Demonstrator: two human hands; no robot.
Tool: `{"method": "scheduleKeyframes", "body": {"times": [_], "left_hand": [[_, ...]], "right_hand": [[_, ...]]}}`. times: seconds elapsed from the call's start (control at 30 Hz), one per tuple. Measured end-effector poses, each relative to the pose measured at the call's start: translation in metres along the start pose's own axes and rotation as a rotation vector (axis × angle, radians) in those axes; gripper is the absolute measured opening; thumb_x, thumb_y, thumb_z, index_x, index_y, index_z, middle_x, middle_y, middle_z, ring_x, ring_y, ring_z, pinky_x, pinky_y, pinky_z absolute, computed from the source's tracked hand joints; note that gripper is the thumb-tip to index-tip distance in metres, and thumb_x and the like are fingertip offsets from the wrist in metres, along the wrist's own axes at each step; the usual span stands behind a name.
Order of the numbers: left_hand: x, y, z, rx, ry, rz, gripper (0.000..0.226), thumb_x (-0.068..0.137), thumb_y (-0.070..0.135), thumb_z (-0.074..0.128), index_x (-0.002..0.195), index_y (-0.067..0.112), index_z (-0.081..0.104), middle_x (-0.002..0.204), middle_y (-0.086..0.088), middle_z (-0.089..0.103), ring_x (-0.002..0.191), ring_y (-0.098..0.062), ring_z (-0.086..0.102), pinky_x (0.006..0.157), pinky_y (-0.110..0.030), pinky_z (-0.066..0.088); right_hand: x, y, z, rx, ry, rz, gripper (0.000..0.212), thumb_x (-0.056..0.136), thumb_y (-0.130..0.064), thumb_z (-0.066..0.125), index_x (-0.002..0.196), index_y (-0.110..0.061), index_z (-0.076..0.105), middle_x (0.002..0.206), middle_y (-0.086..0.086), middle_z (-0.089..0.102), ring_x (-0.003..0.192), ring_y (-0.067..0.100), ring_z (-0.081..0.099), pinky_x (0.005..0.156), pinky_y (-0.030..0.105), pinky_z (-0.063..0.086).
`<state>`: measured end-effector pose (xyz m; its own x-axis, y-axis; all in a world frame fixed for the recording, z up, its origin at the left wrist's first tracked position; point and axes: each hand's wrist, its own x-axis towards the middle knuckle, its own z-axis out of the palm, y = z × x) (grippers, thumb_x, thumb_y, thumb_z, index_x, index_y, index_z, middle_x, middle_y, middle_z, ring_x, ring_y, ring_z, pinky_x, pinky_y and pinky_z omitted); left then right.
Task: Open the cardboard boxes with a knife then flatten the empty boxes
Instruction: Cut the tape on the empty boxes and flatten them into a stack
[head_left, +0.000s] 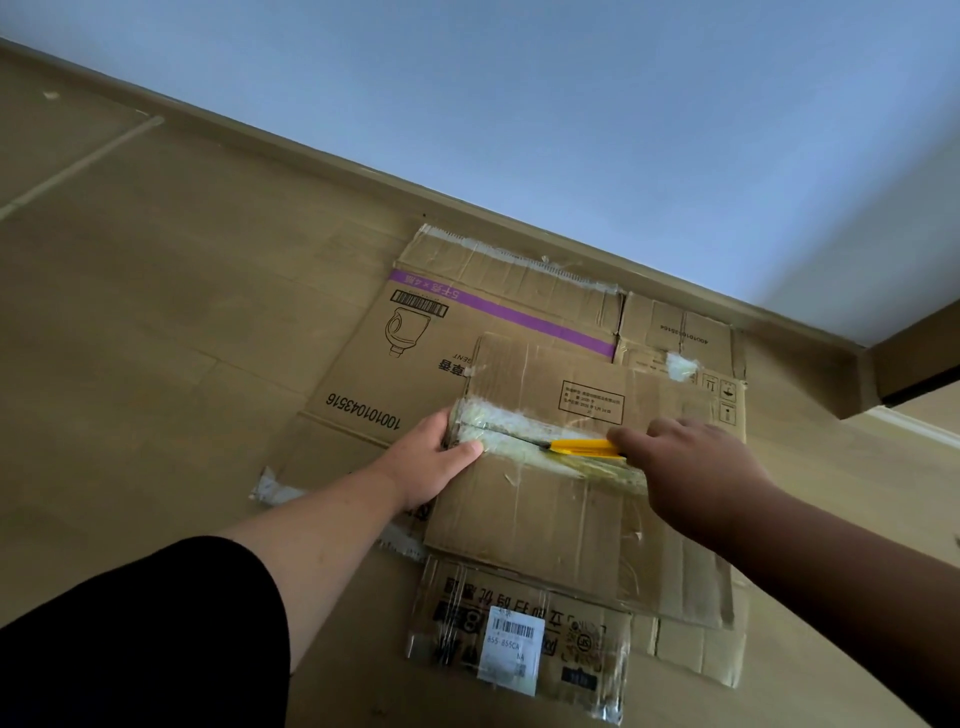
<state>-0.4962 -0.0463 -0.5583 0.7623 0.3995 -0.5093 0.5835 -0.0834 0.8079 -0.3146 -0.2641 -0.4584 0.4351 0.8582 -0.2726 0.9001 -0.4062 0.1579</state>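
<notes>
Cardboard box (561, 467), taped shut: left hand (431, 457) fingers grip its edge, right hand (691, 467) clasps yellow knife (582, 448).

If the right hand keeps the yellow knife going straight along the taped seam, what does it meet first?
Probably the left hand, whose thumb lies on the box at the seam's far end; the right hand points the knife there.

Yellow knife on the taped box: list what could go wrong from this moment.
1. The yellow utility knife in the right hand points along the clear-taped seam toward the left hand; a slip could cut its thumb.
2. The brown cardboard box lies on loose flattened cardboard and might slide under pressure.
</notes>
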Motion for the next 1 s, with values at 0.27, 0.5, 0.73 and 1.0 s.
{"method": "scheduleKeyframes", "body": {"times": [0.27, 0.5, 0.73, 1.0], "left_hand": [[-0.003, 0.002, 0.003, 0.041, 0.034, -0.017, 0.079, 0.081, 0.066, 0.056, 0.15, 0.039, 0.03, 0.14, 0.005, 0.051, 0.124, -0.018, 0.052, 0.108, -0.047, 0.043], [-0.007, 0.009, 0.007, 0.119, 0.071, 0.017, 0.063, 0.096, 0.049, 0.054, 0.152, 0.031, 0.03, 0.142, 0.001, 0.049, 0.124, -0.02, 0.05, 0.108, -0.043, 0.041], [-0.02, 0.021, 0.011, 0.286, 0.093, 0.016, 0.06, 0.099, 0.046, 0.049, 0.153, 0.026, 0.03, 0.146, -0.004, 0.047, 0.132, -0.024, 0.046, 0.108, -0.039, 0.038], [-0.029, 0.029, 0.021, 0.385, 0.12, 0.033, 0.049, 0.101, 0.041, 0.047, 0.147, 0.022, 0.039, 0.14, -0.003, 0.051, 0.127, -0.023, 0.049, 0.103, -0.037, 0.041]], "right_hand": [[-0.023, 0.013, 0.002, -0.066, -0.006, 0.034, 0.058, 0.095, -0.021, 0.052, 0.147, -0.033, 0.03, 0.122, 0.005, 0.059, 0.107, 0.023, 0.058, 0.091, 0.036, 0.048], [-0.057, 0.045, 0.002, -0.165, -0.034, 0.091, 0.056, 0.095, -0.026, 0.056, 0.145, -0.031, 0.032, 0.123, 0.004, 0.059, 0.109, 0.023, 0.058, 0.093, 0.036, 0.047], [-0.098, 0.072, 0.007, -0.205, -0.043, 0.165, 0.049, 0.098, -0.031, 0.053, 0.144, -0.03, 0.035, 0.119, 0.001, 0.06, 0.103, 0.016, 0.058, 0.092, 0.031, 0.048], [-0.116, 0.084, 0.019, -0.185, -0.023, 0.207, 0.048, 0.099, -0.03, 0.052, 0.144, -0.03, 0.035, 0.12, 0.001, 0.059, 0.106, 0.017, 0.057, 0.094, 0.032, 0.047]]}}
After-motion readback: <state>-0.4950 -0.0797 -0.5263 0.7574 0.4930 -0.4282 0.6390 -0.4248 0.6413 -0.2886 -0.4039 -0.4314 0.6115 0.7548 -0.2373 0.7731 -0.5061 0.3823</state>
